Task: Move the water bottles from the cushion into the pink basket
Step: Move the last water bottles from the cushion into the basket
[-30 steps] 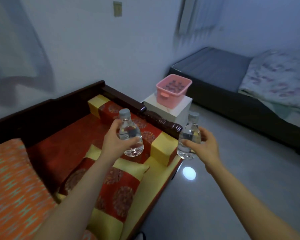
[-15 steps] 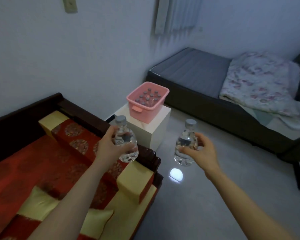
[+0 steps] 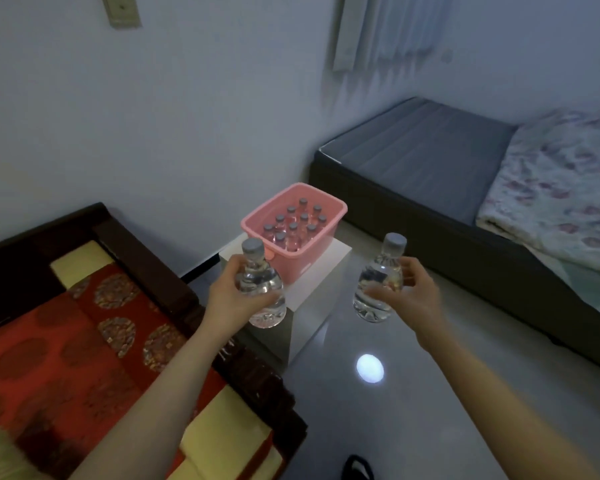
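Observation:
My left hand (image 3: 234, 299) grips a clear water bottle (image 3: 262, 289) with a grey cap, held upright just in front of the pink basket (image 3: 321, 244). My right hand (image 3: 409, 299) holds a second upright water bottle (image 3: 378, 282) to the basket's right, over the floor. The basket stands on a white box (image 3: 323, 271) and holds several upright bottles with grey caps (image 3: 293, 225). The red and yellow cushion (image 3: 84, 341) lies on the dark wooden bench at the lower left, under my left forearm.
A dark wooden bench frame (image 3: 174, 289) borders the cushion beside the white box. A low bed with a grey mattress (image 3: 420, 154) and a floral blanket (image 3: 561, 181) fills the right. The glossy floor (image 3: 395, 410) lies between; a dark object (image 3: 357, 467) sits at the bottom edge.
The view has swung right and closer to the basket. Both hands, each with its bottle, have moved nearer to the basket; the cushion has slid to the lower left.

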`<state>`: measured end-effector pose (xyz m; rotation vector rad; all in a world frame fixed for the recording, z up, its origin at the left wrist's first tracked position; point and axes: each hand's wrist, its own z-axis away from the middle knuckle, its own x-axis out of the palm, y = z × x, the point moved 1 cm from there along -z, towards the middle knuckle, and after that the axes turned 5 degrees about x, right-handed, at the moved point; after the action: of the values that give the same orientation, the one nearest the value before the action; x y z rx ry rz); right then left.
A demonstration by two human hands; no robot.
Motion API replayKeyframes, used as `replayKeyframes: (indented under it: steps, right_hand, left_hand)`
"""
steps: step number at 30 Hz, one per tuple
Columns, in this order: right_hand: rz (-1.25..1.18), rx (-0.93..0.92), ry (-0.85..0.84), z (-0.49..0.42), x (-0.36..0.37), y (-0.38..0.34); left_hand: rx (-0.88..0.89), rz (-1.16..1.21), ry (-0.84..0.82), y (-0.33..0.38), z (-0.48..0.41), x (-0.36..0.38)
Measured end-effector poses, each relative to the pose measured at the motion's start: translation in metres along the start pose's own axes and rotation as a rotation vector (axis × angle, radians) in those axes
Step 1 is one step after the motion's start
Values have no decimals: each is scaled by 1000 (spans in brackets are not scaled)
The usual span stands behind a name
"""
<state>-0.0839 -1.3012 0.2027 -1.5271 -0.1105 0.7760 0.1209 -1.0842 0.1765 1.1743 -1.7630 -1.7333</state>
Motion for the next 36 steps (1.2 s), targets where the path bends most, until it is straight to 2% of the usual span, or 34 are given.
replayKeyframes:
  steps: [8, 14, 21, 30, 32, 36]
  right_hand:
    - [-23, -32, -201, -164, -37, -6]
    - [-51, -52, -298, -244, -26, -11]
    - [25, -38, -425, -334, 23, -9]
    - [150, -63, -486, -434, 112, -25]
    - [211, -75, -563, -460, 150, -17]
    - [301, -135, -687, -459, 172, 2]
  left_hand:
    - [-42, 0, 220, -4, -88, 78]
    - [-32, -23, 347, -8, -142, 105]
    - [-98, -29, 422, -59, -211, 118]
    - [-186, -32, 418, -104, -295, 123]
    - [-235, -44, 448, -118, -312, 122]
    - [-280, -25, 439, -116, -310, 128]
